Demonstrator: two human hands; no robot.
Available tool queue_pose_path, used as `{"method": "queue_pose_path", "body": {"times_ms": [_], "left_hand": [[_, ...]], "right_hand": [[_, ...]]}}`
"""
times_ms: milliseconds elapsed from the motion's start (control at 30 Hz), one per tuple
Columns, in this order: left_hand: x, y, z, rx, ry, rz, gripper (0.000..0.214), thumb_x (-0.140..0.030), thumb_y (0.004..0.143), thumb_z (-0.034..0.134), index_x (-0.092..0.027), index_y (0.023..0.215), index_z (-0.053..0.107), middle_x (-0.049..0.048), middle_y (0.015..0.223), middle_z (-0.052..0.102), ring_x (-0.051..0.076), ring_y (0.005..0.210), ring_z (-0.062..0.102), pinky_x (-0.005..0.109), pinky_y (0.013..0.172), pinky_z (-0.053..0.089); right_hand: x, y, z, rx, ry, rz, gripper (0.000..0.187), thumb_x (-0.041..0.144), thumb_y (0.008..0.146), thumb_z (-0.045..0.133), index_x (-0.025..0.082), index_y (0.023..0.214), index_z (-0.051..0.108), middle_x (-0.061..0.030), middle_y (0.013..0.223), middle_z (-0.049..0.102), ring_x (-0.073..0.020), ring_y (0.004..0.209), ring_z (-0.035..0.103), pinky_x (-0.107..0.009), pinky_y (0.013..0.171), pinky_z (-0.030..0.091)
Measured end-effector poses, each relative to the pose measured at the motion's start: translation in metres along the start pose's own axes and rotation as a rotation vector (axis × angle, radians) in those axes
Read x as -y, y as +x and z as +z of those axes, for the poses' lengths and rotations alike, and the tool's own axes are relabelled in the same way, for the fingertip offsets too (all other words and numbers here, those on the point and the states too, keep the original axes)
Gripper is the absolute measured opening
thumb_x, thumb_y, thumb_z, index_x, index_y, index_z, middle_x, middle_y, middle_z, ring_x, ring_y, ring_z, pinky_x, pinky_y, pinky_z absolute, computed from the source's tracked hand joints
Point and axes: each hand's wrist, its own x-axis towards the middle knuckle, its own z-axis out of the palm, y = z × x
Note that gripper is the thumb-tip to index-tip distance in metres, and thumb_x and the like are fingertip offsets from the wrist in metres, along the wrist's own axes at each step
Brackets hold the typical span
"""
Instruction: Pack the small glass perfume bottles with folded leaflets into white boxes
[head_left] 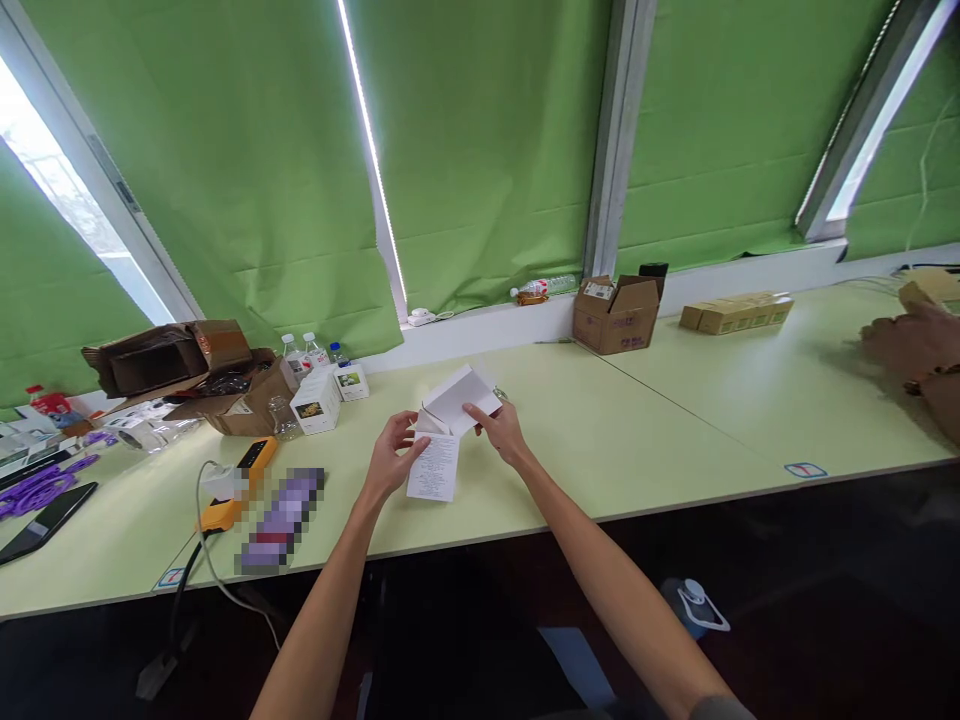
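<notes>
A small white paper box (459, 398), with flaps standing open at its top, is held between my two hands above the table. Its lower panel (433, 470) carries lines of fine print too small to read. My left hand (394, 458) grips the left side, thumb pressed on the printed panel. At the upper right, my right hand (500, 428) pinches the white card with its thumb on top. A small shiny item shows just behind the right fingers; I cannot make out its kind.
White boxes (316, 402), plastic bottles (311, 350) and opened cardboard cartons (172, 365) stand at the left. Nearer lie a yellow power strip (240, 485) and a black phone (46, 522). A carton (619, 312) and tan boxes (739, 312) stand behind. Another person's hand (911, 340) is far right.
</notes>
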Motion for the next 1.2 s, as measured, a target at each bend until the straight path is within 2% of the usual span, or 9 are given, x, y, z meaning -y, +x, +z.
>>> {"method": "queue_pose_path", "body": {"times_ms": [233, 400, 533, 733, 867, 1033, 1200], "left_hand": [[-0.013, 0.002, -0.008, 0.032, 0.107, 0.033, 0.058, -0.038, 0.074, 0.071, -0.028, 0.128, 0.051, 0.01, 0.127, 0.06, 0.022, 0.094, 0.065, 0.038, 0.085, 0.049], [-0.019, 0.002, -0.007, 0.038, 0.179, 0.084, 0.05, -0.037, 0.078, 0.067, -0.027, 0.125, 0.056, 0.0077, 0.123, 0.062, 0.022, 0.095, 0.064, 0.035, 0.084, 0.049], [-0.016, 0.001, -0.007, 0.048, 0.211, 0.091, 0.046, -0.036, 0.08, 0.065, -0.025, 0.124, 0.056, 0.0074, 0.121, 0.063, 0.022, 0.099, 0.063, 0.031, 0.081, 0.05], [-0.007, -0.003, -0.005, 0.036, 0.243, 0.108, 0.047, -0.038, 0.085, 0.059, -0.022, 0.128, 0.05, 0.0084, 0.114, 0.064, 0.019, 0.094, 0.064, 0.029, 0.075, 0.052], [-0.007, -0.005, -0.002, 0.001, 0.321, 0.144, 0.044, -0.04, 0.086, 0.058, -0.022, 0.126, 0.051, 0.0074, 0.109, 0.066, 0.018, 0.088, 0.064, 0.027, 0.07, 0.051], [-0.007, -0.007, 0.001, -0.098, 0.406, 0.155, 0.032, -0.042, 0.088, 0.053, -0.021, 0.112, 0.057, 0.003, 0.089, 0.066, 0.014, 0.076, 0.062, 0.024, 0.065, 0.05], [-0.003, -0.008, -0.001, -0.132, 0.471, 0.192, 0.027, -0.039, 0.089, 0.053, -0.021, 0.109, 0.057, 0.0027, 0.088, 0.066, 0.013, 0.075, 0.062, 0.023, 0.063, 0.048]], "right_hand": [[0.005, -0.004, 0.001, 0.085, -0.012, -0.029, 0.04, 0.055, 0.064, 0.076, 0.018, 0.075, 0.063, -0.0023, 0.064, 0.061, -0.0123, 0.049, 0.05, -0.026, 0.042, 0.042], [0.0, -0.002, 0.002, 0.123, -0.025, -0.028, 0.039, 0.053, 0.063, 0.077, 0.018, 0.074, 0.063, -0.0019, 0.064, 0.06, -0.0121, 0.05, 0.05, -0.026, 0.043, 0.043], [-0.001, -0.003, 0.002, 0.156, -0.05, -0.018, 0.041, 0.054, 0.062, 0.077, 0.018, 0.077, 0.065, -0.0028, 0.068, 0.063, -0.0121, 0.052, 0.052, -0.025, 0.044, 0.045], [-0.003, -0.003, 0.0, 0.237, -0.062, -0.002, 0.044, 0.053, 0.063, 0.076, 0.015, 0.085, 0.067, -0.0055, 0.078, 0.066, -0.0136, 0.058, 0.055, -0.026, 0.048, 0.049], [-0.006, -0.003, -0.001, 0.238, -0.081, 0.009, 0.044, 0.056, 0.067, 0.073, 0.015, 0.083, 0.066, -0.0055, 0.076, 0.065, -0.0134, 0.058, 0.056, -0.026, 0.048, 0.05], [-0.007, -0.002, 0.0, 0.233, -0.099, 0.026, 0.046, 0.059, 0.069, 0.069, 0.015, 0.079, 0.065, -0.0041, 0.071, 0.063, -0.0126, 0.055, 0.054, -0.026, 0.048, 0.049], [-0.005, -0.003, 0.0, 0.179, -0.153, 0.004, 0.047, 0.062, 0.068, 0.069, 0.016, 0.068, 0.058, -0.0006, 0.058, 0.055, -0.0116, 0.049, 0.05, -0.025, 0.043, 0.042]]}}
